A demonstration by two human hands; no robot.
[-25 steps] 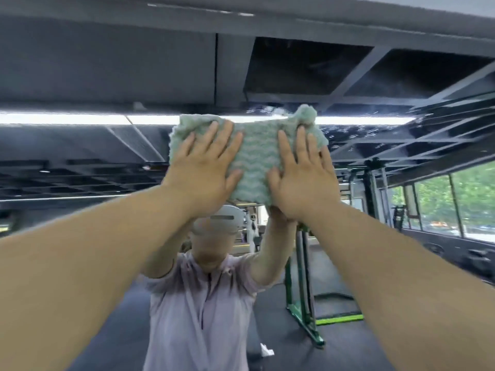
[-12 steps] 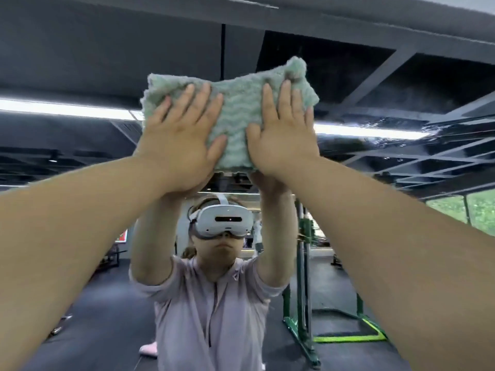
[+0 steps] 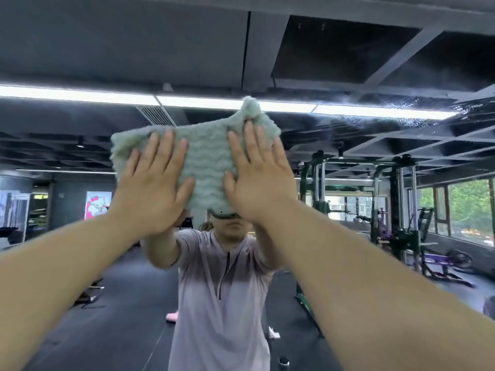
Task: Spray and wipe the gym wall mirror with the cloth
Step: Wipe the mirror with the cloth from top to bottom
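A fluffy pale green cloth (image 3: 206, 162) is spread flat against the wall mirror (image 3: 375, 76), which fills the whole view and reflects the gym. My left hand (image 3: 152, 188) presses the cloth's left half with straight, spread fingers. My right hand (image 3: 257, 180) presses the right half the same way, fingertips near the cloth's raised top corner. Both arms reach forward at about head height. The cloth covers the headset of my reflection (image 3: 222, 285). The upper right of the glass shows wet streaks (image 3: 434, 108). No spray bottle is clearly visible.
The mirror reflects a dark ceiling with long light strips (image 3: 80, 95), a green weight rack (image 3: 348, 199) at right, windows at far right, and dark floor with a small pink object (image 3: 171, 315) low behind my reflection.
Both hands slid the cloth up the mirror, then back down and slightly right to head height. My view has tilted lower, showing more of the gym floor.
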